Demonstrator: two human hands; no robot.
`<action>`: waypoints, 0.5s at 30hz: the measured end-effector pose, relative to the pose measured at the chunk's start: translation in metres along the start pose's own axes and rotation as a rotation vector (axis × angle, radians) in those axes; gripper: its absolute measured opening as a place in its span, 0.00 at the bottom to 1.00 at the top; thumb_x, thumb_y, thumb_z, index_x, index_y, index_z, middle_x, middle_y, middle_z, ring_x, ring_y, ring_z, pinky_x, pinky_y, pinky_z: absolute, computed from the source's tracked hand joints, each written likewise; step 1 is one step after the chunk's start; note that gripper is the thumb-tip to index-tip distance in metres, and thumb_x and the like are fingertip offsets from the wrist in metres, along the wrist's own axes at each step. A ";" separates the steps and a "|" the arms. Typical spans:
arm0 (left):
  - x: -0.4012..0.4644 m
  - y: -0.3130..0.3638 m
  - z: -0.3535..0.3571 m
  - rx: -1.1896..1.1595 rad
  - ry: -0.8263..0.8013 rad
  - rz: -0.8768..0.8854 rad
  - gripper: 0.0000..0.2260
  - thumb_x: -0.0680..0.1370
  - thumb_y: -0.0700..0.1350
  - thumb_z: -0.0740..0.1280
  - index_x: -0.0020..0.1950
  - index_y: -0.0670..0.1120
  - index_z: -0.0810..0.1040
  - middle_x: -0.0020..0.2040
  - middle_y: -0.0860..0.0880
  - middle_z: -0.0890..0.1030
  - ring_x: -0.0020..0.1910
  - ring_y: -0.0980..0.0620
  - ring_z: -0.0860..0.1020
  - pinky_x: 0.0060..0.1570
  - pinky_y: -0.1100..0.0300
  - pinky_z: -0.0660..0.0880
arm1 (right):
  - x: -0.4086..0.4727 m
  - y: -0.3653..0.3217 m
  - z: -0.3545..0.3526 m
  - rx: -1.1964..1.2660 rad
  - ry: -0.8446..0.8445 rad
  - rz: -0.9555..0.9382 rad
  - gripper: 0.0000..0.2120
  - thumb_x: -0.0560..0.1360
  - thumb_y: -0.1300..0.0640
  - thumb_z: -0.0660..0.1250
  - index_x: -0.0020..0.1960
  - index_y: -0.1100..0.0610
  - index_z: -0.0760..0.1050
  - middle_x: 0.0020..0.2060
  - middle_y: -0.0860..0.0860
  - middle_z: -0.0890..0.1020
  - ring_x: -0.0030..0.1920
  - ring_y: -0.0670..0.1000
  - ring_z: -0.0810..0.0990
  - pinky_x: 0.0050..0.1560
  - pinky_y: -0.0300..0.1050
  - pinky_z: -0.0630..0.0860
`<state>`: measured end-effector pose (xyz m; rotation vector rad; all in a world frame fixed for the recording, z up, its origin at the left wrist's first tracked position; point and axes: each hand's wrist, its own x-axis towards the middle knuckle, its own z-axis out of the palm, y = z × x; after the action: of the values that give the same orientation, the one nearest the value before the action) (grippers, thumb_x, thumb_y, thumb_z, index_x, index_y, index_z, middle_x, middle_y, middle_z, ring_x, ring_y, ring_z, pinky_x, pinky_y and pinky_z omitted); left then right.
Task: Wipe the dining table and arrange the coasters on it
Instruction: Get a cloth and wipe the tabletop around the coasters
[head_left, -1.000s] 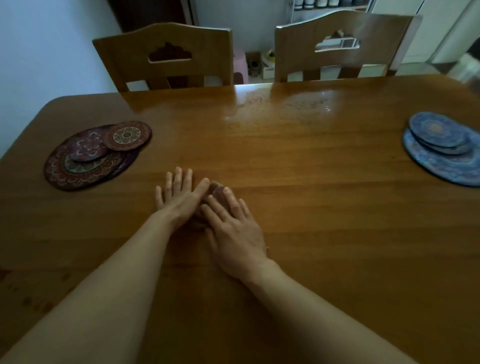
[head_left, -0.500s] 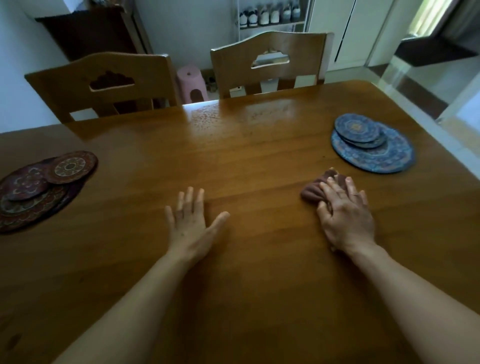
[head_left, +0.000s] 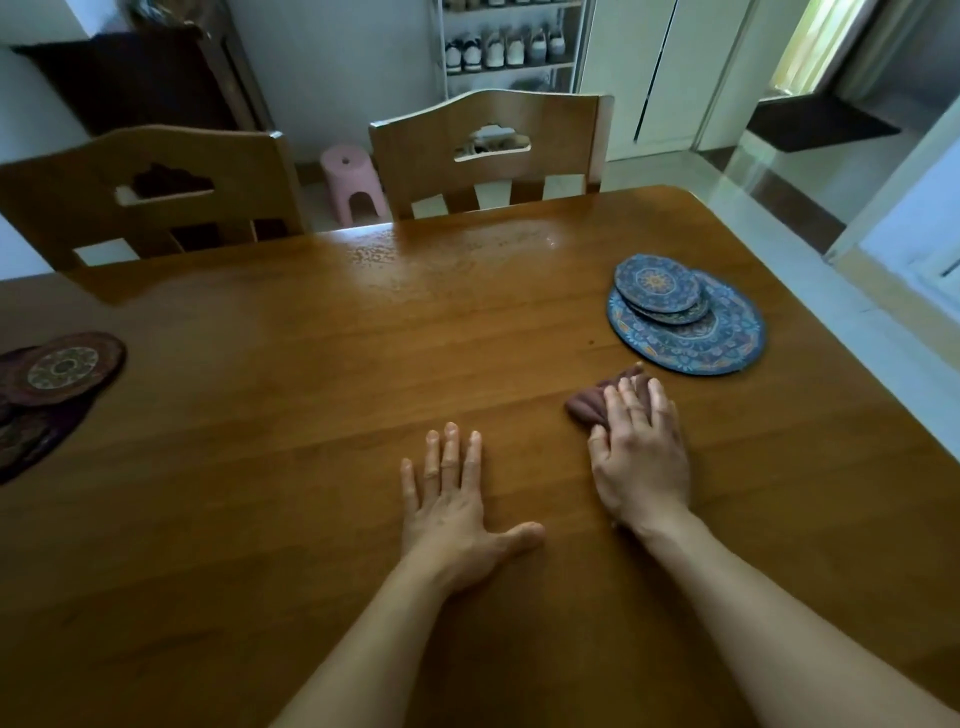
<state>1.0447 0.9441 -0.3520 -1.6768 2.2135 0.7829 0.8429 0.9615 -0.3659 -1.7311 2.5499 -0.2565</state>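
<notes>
The right hand (head_left: 640, 457) pressed flat, fingers straight, on a brown cloth (head_left: 597, 401) on the surface (head_left: 311, 405), just short of the blue coasters (head_left: 685, 317). The left hand (head_left: 452, 499) lay flat and released beside it, holding nothing. Red coasters (head_left: 57, 374) sat stacked at the far left edge.

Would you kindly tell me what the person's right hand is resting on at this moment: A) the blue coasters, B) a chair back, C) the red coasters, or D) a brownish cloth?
D: the right hand lies with straight fingers on the brownish cloth, short of the blue coasters.
</notes>
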 end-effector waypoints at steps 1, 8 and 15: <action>-0.001 0.000 0.001 0.006 0.005 0.000 0.54 0.68 0.76 0.61 0.76 0.55 0.27 0.73 0.52 0.22 0.70 0.51 0.22 0.72 0.44 0.27 | 0.016 -0.005 0.002 0.004 -0.016 -0.034 0.28 0.80 0.48 0.51 0.77 0.58 0.60 0.77 0.55 0.61 0.78 0.57 0.49 0.78 0.52 0.46; 0.003 -0.001 0.002 0.014 0.027 0.018 0.53 0.68 0.76 0.59 0.75 0.55 0.26 0.72 0.53 0.20 0.69 0.52 0.20 0.70 0.46 0.24 | 0.103 -0.036 0.008 -0.031 -0.074 -0.072 0.29 0.81 0.47 0.49 0.79 0.58 0.53 0.79 0.56 0.54 0.78 0.58 0.43 0.77 0.52 0.42; 0.006 -0.005 0.001 0.001 0.016 -0.008 0.54 0.67 0.77 0.60 0.76 0.57 0.27 0.72 0.55 0.21 0.69 0.53 0.20 0.71 0.46 0.25 | 0.050 -0.049 0.000 0.090 -0.148 -0.442 0.27 0.81 0.48 0.56 0.78 0.53 0.57 0.79 0.51 0.56 0.79 0.54 0.45 0.77 0.49 0.42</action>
<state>1.0473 0.9391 -0.3572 -1.6967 2.2159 0.7686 0.8695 0.8970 -0.3557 -2.1676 1.9998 -0.2426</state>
